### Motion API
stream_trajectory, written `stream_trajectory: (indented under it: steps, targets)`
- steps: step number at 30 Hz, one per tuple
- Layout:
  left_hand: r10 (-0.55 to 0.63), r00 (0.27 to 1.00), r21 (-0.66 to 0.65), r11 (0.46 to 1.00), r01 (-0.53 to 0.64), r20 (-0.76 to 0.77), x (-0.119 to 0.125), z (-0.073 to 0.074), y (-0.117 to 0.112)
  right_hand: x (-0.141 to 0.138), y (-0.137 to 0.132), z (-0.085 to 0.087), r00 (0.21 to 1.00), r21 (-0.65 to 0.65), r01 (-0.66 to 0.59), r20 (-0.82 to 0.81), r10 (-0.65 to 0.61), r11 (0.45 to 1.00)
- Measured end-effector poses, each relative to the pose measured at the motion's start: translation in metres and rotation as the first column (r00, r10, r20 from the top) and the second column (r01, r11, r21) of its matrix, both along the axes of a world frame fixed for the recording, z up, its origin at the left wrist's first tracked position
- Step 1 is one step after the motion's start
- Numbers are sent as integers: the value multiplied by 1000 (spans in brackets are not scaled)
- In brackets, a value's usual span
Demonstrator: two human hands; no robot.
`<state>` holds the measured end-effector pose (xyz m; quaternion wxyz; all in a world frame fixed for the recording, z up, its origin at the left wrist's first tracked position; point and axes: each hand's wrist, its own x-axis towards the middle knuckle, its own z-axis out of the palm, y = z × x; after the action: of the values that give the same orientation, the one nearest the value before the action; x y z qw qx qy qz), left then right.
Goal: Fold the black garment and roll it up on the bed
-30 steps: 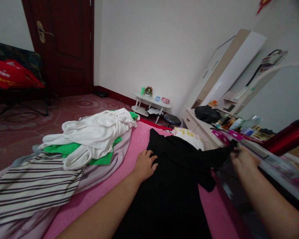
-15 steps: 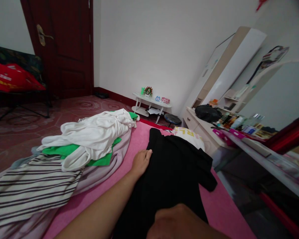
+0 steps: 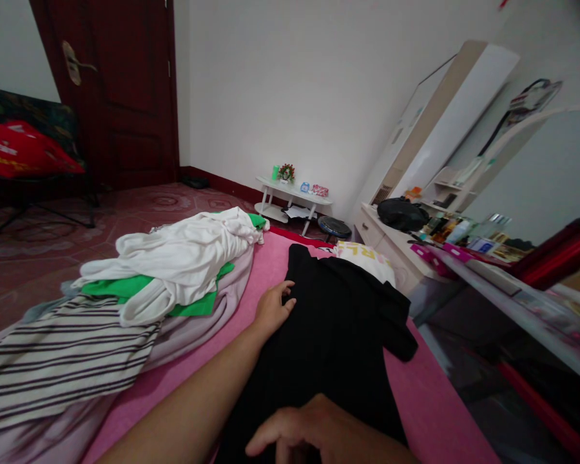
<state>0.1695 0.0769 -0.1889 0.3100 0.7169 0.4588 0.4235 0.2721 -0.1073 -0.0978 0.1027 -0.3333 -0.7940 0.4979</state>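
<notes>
A black short-sleeved shirt [image 3: 333, 322] lies spread on the pink bed cover [image 3: 415, 399], one sleeve out to the right. At the shirt's left edge rests my left hand [image 3: 274, 307], its thumb and index finger apart and touching the fabric. My right hand [image 3: 309, 425] is over the near part of the shirt at the bottom of the view, its index finger stretched out and the other fingers partly hidden. I see nothing held in it. Just beyond the shirt is a white garment with yellow letters [image 3: 367, 261].
Left on the bed is a pile with a white garment [image 3: 193, 251], green cloth [image 3: 193, 306] and a striped garment [image 3: 72, 361]. A dresser [image 3: 381, 232] and a glass-topped table [image 3: 507, 309] stand right. A small white table [image 3: 290, 190] is at the wall.
My left hand's thumb and fingers have parted at the shirt's edge. My right hand has shifted left and its index finger has stretched out. The shirt lies about the same.
</notes>
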Motion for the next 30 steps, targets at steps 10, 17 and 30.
stream_trajectory:
  steps: [10, 17, 30]
  targets:
    - [-29, 997, 48, 998, 32, -64, -3, 4, -2, 53, 29, -19, 762, 570, 213, 412, -500, 794]
    - [-31, 996, 54, 998, 35, -81, -2, 4, -1, 59, 24, -28, 798, 684, 310, 191, -572, 661]
    - [-39, 996, 52, 998, 44, -82, -2, 4, -1, 43, 35, 10, 901, 382, 421, -70, -428, 823]
